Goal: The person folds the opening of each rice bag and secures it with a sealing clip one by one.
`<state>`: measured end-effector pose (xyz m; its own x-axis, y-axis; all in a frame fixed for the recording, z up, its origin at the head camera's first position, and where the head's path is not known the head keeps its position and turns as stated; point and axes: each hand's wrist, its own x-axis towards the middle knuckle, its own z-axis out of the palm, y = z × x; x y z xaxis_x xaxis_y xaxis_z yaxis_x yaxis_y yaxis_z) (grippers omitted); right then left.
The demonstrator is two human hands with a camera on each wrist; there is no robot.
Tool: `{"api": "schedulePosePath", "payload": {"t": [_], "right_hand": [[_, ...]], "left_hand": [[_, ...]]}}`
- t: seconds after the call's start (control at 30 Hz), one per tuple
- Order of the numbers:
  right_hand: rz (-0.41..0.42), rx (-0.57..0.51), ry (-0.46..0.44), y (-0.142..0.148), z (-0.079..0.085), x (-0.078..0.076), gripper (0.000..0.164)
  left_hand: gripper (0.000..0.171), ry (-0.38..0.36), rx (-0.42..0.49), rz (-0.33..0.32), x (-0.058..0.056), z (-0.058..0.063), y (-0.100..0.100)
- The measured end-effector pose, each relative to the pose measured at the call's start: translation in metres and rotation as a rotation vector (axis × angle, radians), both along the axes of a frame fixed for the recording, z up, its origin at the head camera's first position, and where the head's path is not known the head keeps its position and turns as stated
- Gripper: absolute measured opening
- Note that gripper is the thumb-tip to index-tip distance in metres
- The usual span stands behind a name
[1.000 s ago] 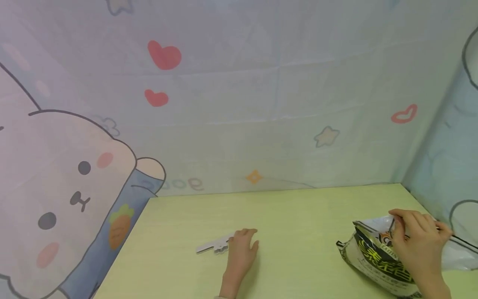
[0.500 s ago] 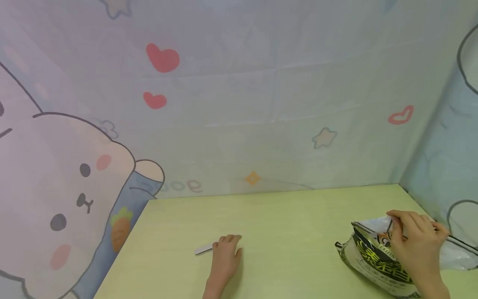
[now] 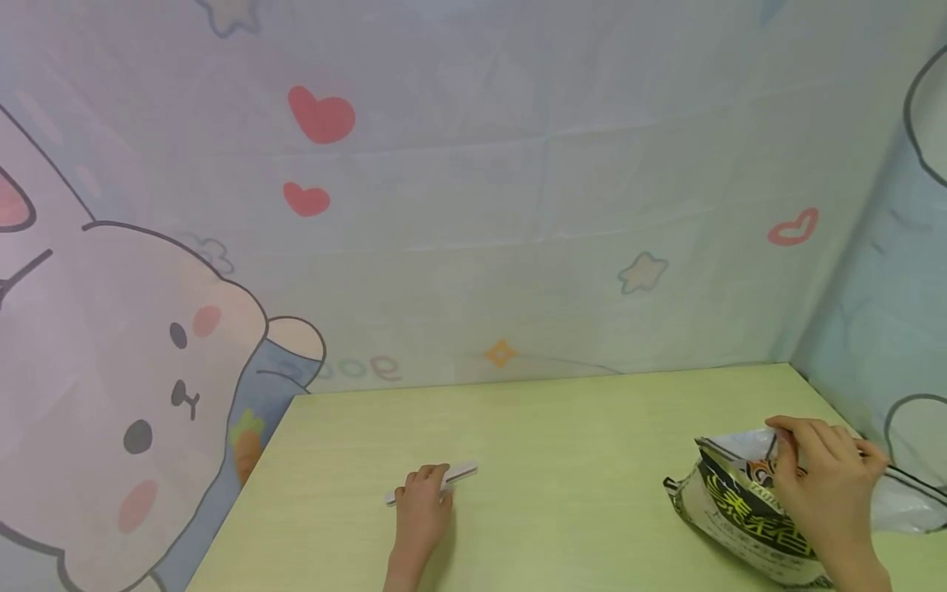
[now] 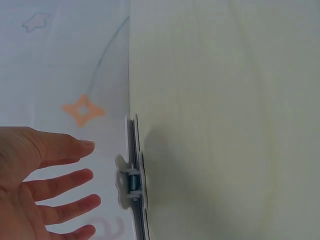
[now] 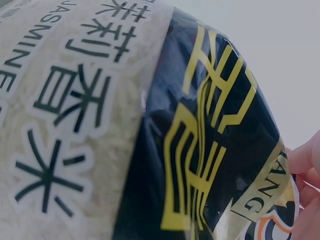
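A long white bag clip (image 3: pixel 462 471) lies on the table, partly covered by my left hand (image 3: pixel 423 503) in the head view. The left wrist view shows the clip (image 4: pixel 122 187) with its spring and scalloped handle, a small gap away from my spread fingers. At the right, a bag of jasmine rice (image 3: pixel 755 514) with a black and yellow label leans on the table. My right hand (image 3: pixel 832 473) pinches the folded top of this bag between thumb and fingers. Close up in the right wrist view, the rice bag (image 5: pixel 75 125) fills most of the frame.
A pale yellow-green table (image 3: pixel 562 477) spreads out under both hands. Behind it hangs a printed cloth (image 3: pixel 459 205) with hearts and a rabbit, and it continues along the right side. The clear end of the bag trails toward the right edge.
My left hand has moved left along the clip, so the clip's right end now shows past the fingers. My right hand stays at the top of the rice bag.
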<state>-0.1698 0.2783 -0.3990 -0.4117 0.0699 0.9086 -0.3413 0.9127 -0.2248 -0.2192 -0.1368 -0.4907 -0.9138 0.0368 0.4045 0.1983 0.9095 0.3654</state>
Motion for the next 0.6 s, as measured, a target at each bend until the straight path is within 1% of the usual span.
{"api": "schedulePosePath", "payload": {"t": [0.13,0.3,0.4,0.6], "right_hand": [[0.003,-0.008,0.008,0.000,-0.001,0.000,0.047],[0.018,-0.027,0.043,0.001,-0.003,-0.002,0.042],[0.023,-0.036,0.054,0.001,-0.003,-0.002,0.040],[0.022,-0.031,0.052,0.001,-0.003,-0.002,0.040]], "left_hand": [[0.036,-0.017,-0.006,-0.013,-0.004,0.000,-0.008],[0.036,-0.052,-0.053,-0.033,-0.011,0.000,-0.019],[0.036,-0.049,-0.091,-0.073,-0.015,0.000,-0.024],[0.034,-0.016,-0.197,-0.164,-0.020,0.001,-0.032]]}}
